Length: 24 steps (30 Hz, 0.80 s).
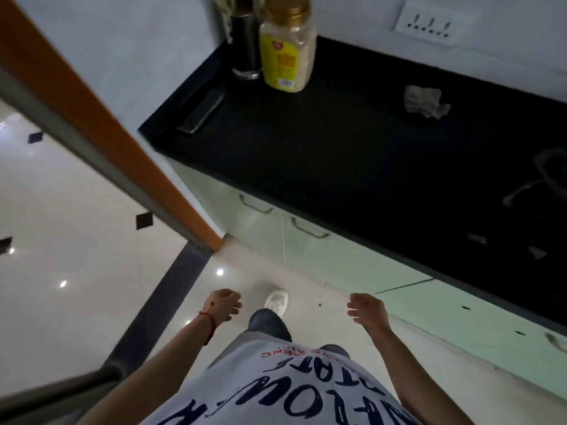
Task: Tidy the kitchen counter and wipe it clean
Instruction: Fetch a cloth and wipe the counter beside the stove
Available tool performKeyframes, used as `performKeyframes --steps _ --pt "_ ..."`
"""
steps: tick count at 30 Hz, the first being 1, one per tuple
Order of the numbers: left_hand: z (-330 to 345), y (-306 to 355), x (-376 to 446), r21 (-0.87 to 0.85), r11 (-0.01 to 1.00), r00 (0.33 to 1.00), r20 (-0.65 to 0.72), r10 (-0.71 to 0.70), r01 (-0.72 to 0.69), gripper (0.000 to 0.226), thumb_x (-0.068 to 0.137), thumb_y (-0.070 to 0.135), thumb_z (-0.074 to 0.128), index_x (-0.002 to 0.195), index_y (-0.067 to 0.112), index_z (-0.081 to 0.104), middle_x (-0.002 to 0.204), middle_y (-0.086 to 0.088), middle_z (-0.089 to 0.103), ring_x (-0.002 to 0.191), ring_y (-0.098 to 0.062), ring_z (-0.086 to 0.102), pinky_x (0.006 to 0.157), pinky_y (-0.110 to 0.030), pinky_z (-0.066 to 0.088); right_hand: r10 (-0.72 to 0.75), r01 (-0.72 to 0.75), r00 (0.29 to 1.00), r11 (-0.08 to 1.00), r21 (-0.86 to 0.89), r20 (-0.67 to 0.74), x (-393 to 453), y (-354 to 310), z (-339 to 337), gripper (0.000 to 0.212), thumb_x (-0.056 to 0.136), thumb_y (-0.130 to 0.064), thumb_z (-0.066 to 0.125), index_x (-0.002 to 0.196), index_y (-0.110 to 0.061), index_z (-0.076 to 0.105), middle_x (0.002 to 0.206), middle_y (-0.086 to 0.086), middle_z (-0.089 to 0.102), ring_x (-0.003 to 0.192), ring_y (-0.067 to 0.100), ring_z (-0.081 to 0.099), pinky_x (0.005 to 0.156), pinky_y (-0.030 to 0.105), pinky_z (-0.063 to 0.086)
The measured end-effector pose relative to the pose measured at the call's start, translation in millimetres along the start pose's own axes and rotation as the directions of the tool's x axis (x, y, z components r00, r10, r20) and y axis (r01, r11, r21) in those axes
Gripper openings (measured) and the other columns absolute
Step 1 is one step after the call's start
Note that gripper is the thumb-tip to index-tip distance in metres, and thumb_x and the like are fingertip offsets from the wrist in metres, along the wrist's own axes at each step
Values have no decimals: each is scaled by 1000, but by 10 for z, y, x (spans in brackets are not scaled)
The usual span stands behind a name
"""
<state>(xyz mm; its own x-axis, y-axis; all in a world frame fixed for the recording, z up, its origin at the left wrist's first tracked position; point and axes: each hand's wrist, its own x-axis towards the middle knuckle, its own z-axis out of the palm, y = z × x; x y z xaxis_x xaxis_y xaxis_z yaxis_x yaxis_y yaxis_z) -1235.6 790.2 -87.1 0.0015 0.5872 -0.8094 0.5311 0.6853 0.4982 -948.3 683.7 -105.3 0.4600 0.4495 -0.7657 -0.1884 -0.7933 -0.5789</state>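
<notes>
Both the left hand (pixel 224 305) and the right hand (pixel 366 311) hang loose with no grip on anything, so I'd step closer to the black worktop (pixel 352 167) and take what looks like a crumpled cloth (pixel 425 101) lying beyond the yellow-labelled jar (pixel 287 53).

you have one wide-angle view, worn on the person's head, tilted steeply down and forward. it looks along the person's own torso to the floor tiles (pixel 76 210), with the black kitchen counter (pixel 352 154) running near on the right and the wall beyond.
</notes>
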Motion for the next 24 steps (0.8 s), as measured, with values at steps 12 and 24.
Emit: performKeyframes --steps 12,24 --pt "277 2105 100 100 744 710 404 577 -661 13 91 16 51 91 25 61 89 4 66 83 -3 63 76 -14 49 -135 186 976 925 331 -172 -353 -941 -21 21 91 -2 47 81 -5 65 77 10 66 73 23 62 70 29 48" --pt "1205 3178 1005 810 111 643 364 674 -575 62 93 46 33 146 20 15 158 -3 6 146 -22 3 118 -45 7 -338 420 864 892 165 -373 628 -2331 -728 12 90 -18 53 89 -26 62 84 -6 66 86 13 65 78 26 52"
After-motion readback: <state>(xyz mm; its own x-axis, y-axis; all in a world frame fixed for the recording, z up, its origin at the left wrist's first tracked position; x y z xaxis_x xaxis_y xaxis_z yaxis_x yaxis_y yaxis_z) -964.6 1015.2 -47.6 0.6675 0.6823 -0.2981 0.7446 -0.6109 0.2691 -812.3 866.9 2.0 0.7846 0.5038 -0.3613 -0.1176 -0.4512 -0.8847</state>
